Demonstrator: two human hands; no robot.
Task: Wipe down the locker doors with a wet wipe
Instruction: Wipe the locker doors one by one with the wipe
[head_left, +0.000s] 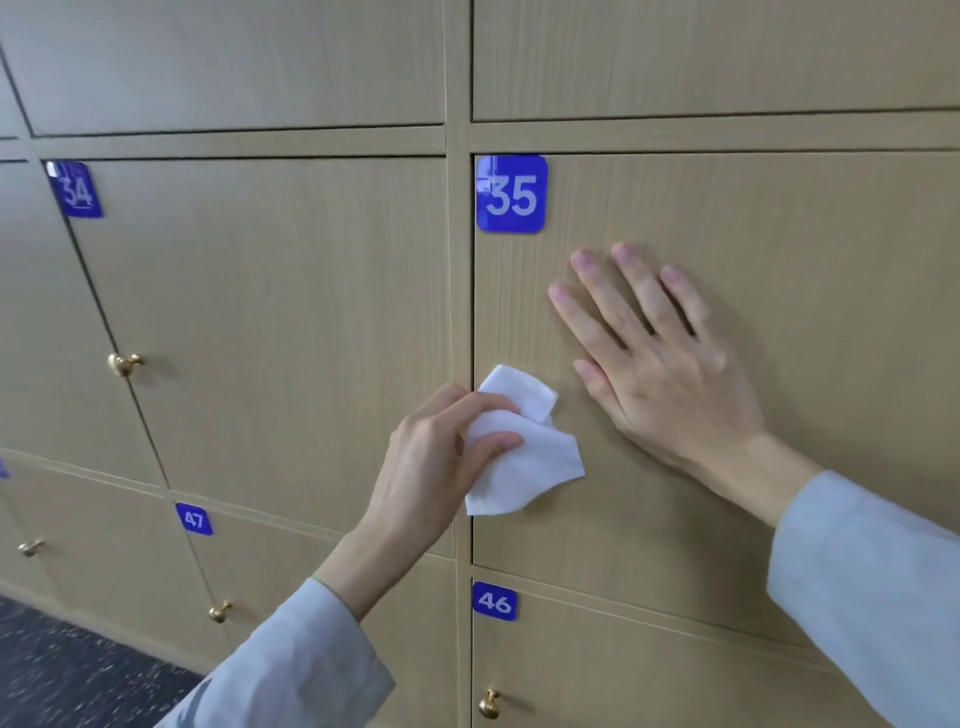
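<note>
Wiping: the step in hand looks to be the left part of door 35 (727, 218), judged from where the wipe sits.
Landmark: plate 35 (511, 194), the blue number plate at that door's top-left corner.
Wipe (519, 447): white, crumpled and folded, well below plate 35, lying against the door just right of its left edge.
Left hand (436, 457): below and a little left of plate 35; thumb and fingers curl round the wipe and pinch it against the door.
Right hand (660, 358): below and right of plate 35; fingers straight and spread, palm flat on the door, grasping nothing.
Neighbours: door 34 (270, 322) lies left of plate 35, with a brass knob (123, 362); plates 46 (494, 601) and 47 (194, 518) mark the doors beneath.
Doing it well: I would flatten the wipe under the fingers so more cloth meets the wood, then run overlapping strokes from under plate 35 across and down.
Bracing: the flat right hand probably steadies the door; it should shift aside so its patch gets wiped too.
Care: go lightly round plate 35's edges, and reach the seam at the door's left edge.
Progress: I cannot tell which doors are already wiped; no wet streaks show.
</note>
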